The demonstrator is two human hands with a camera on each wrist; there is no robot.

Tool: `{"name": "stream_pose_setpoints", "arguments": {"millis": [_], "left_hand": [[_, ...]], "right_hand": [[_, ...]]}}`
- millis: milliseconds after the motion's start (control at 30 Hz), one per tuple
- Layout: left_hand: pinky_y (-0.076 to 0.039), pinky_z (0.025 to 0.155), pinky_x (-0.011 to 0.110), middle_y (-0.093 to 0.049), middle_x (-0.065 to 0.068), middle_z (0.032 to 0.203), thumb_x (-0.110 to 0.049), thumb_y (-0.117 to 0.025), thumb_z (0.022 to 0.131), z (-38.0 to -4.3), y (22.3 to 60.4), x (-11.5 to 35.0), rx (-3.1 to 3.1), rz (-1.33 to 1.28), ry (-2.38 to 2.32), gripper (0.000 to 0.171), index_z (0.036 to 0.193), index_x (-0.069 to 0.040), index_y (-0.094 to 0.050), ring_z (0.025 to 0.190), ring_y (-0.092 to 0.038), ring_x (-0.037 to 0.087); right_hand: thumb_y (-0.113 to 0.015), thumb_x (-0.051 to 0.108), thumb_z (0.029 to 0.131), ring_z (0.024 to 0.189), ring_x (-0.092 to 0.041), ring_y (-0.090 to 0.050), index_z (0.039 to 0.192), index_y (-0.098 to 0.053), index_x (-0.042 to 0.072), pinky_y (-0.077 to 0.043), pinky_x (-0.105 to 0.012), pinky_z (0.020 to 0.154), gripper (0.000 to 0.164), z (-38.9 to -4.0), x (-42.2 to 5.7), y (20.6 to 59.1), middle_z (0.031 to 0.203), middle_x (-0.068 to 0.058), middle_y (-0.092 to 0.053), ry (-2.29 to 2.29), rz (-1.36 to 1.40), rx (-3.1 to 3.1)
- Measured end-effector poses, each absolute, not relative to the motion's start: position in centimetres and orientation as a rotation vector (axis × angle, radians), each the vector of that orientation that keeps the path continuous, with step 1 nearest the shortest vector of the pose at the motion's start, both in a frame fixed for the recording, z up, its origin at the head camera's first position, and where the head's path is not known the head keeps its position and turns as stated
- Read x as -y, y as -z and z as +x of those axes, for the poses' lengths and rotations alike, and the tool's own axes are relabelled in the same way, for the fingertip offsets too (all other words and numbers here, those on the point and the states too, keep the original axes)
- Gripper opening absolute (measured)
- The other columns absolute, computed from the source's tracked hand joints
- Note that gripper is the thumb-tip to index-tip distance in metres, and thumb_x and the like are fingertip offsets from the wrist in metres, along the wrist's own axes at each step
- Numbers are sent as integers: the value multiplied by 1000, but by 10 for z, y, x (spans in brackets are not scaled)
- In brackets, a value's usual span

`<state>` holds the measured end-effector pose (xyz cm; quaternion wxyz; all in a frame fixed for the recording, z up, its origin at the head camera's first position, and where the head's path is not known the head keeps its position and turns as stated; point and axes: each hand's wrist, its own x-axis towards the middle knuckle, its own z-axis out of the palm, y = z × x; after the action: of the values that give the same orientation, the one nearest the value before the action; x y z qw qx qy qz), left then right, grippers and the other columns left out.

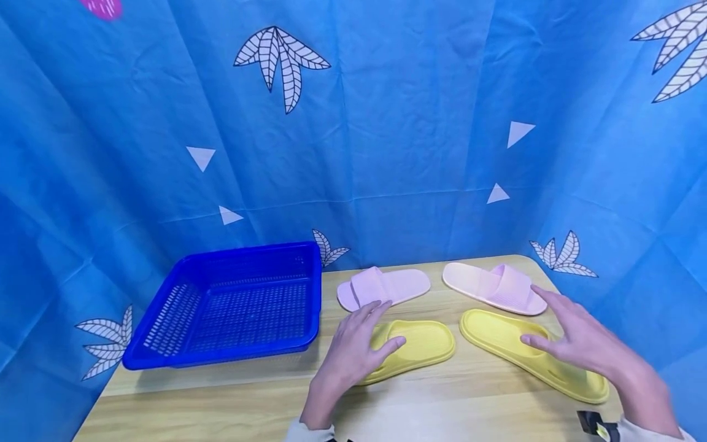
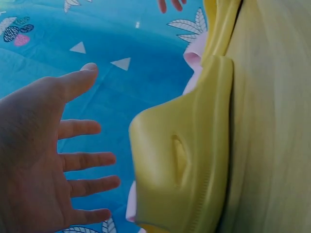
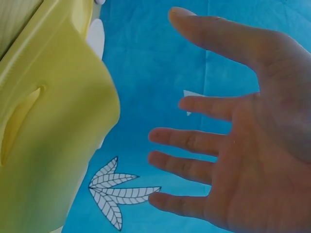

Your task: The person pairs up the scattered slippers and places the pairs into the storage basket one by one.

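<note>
Yellow slippers [image 1: 428, 342] lie partly hidden behind the left grip [image 1: 355, 347] and right grip [image 1: 588, 337], both spread; wrist views crop the slippers.

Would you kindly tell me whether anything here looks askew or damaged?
Oddly, both pairs, pink strapped slippers and smooth yellow slippers, lie heel toward heel with toes outward, not side by side; no damage shows.

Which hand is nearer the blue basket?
Left. The left hand is above the left yellow slipper, just right of the blue basket. The right hand is much farther right, above the other yellow slipper.
</note>
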<state>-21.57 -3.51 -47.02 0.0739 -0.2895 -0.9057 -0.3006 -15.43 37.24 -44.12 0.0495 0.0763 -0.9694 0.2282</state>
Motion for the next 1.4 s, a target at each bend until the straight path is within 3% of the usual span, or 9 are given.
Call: {"name": "stream_pose_setpoints", "arguments": {"millis": [233,500,733,967,1400], "left_hand": [[-44,103,60,-54,11,149,-63,-66,91,-218,481,37,2767,-919,846,76,152,-20,-50,135,-52,33],[-40,106,61,-49,9,154,-66,-73,82,-220,493,42,2889,-914,835,89,156,-25,-45,140,-46,32],[-43,100,59,-48,4,151,-61,-83,75,-220,500,44,2960,-907,814,100,158,-28,-40,135,-48,29],[-43,95,62,-49,5,147,-59,-89,69,-220,504,44,2993,-890,729,109,160,-29,-36,129,-51,33],[-34,104,69,-47,14,149,-57,-92,67,-217,509,42,3031,-830,721,112,159,-23,-37,137,-43,38]], "right_hand": [[-84,44,82,130,-66,-34,156,-30,-6,-30,-81,94,104,-155,-376,452,150,-42,-34,-715,247,2992],[-88,48,76,127,-66,-37,151,-36,-10,-34,-80,93,108,-153,-377,462,145,-45,-36,-736,214,3036],[-92,45,70,124,-65,-42,147,-39,-15,-37,-76,95,112,-153,-380,467,139,-46,-42,-767,244,3053],[-95,43,65,122,-65,-45,145,-41,-14,-40,-74,93,111,-154,-386,473,135,-46,-47,-702,241,3097],[-96,41,62,117,-56,-53,146,-41,-12,-46,-67,91,114,-162,-390,475,130,-40,-53,-712,241,3215]]}}
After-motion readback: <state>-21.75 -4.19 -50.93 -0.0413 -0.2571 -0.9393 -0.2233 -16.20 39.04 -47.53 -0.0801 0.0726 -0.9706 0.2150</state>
